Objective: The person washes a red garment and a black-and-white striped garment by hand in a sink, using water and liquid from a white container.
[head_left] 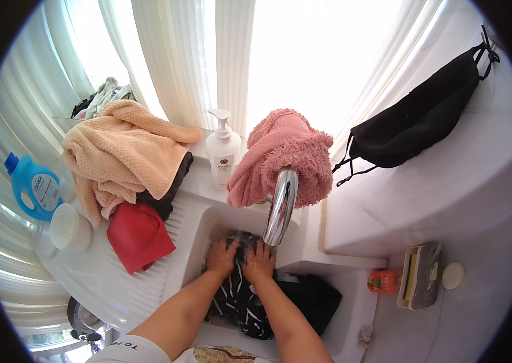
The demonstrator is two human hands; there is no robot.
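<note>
A black garment with white line markings (pixel 223 302) lies wet and bunched in the white sink basin (pixel 190 254). My left hand (pixel 222 259) presses down on its far part, the fingers stretched forward and partly apart. Close beside it, my right hand (pixel 259 264) also rests on the cloth with fingers spread, just under the mouth of the chrome faucet (pixel 281 209). Water blurs the fabric around the fingertips. A plain black cloth (pixel 310 302) lies to the right of the patterned garment.
A pink fluffy towel (pixel 286 151) drapes the faucet, beside a white pump bottle (pixel 223 151). Left are a peach towel (pixel 126 151), red cloth (pixel 140 237), white tub (pixel 71 228) and blue detergent bottle (pixel 33 187). Right are a black mask (pixel 419 115), orange container (pixel 383 281) and sponge holder (pixel 418 275).
</note>
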